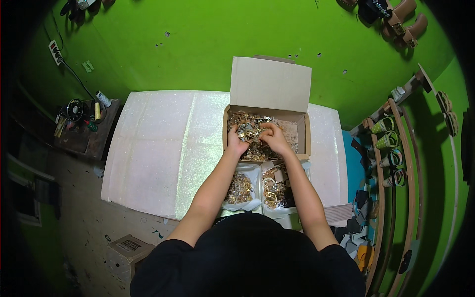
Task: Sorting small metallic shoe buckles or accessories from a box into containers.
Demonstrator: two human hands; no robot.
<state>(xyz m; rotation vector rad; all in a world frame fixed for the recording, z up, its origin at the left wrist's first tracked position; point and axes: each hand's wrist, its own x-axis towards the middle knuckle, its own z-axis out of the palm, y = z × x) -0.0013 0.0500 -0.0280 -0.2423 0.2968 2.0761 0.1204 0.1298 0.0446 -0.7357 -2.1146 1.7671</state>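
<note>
Both my hands are inside an open cardboard box [307,138] with its lid [271,81] raised at the back. My left hand [238,142] is cupped round a few gold and silver metal buckles [248,133]. Just to the right, my right hand [275,139] has its fingers curled together beside these buckles; what they pinch is too small to make out. Loose metal fittings fill the box's left and middle, partly hidden by my hands. Nearer me stand two white plastic-lined tubs: the left tub [256,184] has small gold pieces, the right tub [284,213] larger gold buckles.
A glittery white sheet [148,148] covers the table. A dark side table [81,141] with thread spools stands left. At right, a wooden rack [391,198] carries sandals [391,139]. On the floor, a closed carton [129,247] lies at lower left.
</note>
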